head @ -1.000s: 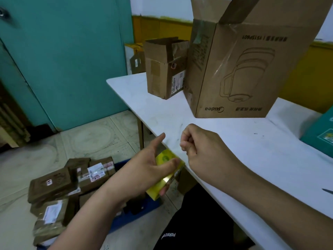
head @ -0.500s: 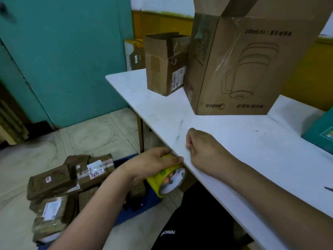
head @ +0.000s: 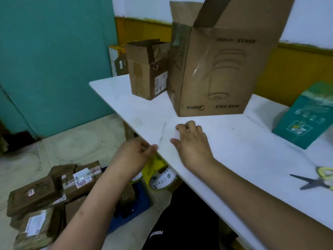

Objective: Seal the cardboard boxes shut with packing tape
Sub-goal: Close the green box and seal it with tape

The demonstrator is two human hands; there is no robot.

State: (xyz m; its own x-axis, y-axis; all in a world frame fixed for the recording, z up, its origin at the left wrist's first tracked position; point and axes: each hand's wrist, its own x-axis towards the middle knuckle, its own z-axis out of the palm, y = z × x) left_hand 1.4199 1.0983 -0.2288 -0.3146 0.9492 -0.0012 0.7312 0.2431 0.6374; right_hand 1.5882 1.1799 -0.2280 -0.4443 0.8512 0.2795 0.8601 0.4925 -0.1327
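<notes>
Though my left hand [head: 134, 153] had the roll [head: 160, 177] gripped in plain sight half a second ago, the roll now sits lower, tucked under the edge of the table [head: 234, 150] and half hidden by it and by my wrist. That hand's fingers are curled with the thumb against them, right at the table edge just above the roll. I cannot tell whether they pinch a strip of tape, hold the roll, or hold nothing.

My right hand [head: 192, 141] was a fist at the edge; it has slid further onto the tabletop. Its fingers are bent and a little spread, tips down on the surface, and I see nothing in it, though clear tape would hardly show here.

The view has swung right as well, so the scissors [head: 315, 179] now show on the table, well apart from both hands.

I take this to mean I am still getting a length of tape ready. Nothing has reached a box yet: the big box [head: 216, 73] stands beyond my right hand with its flaps up, and the small box [head: 147, 73] beside it is open too. The flaps must be folded down first. Parcels [head: 45, 195] lie on the floor to my left.
</notes>
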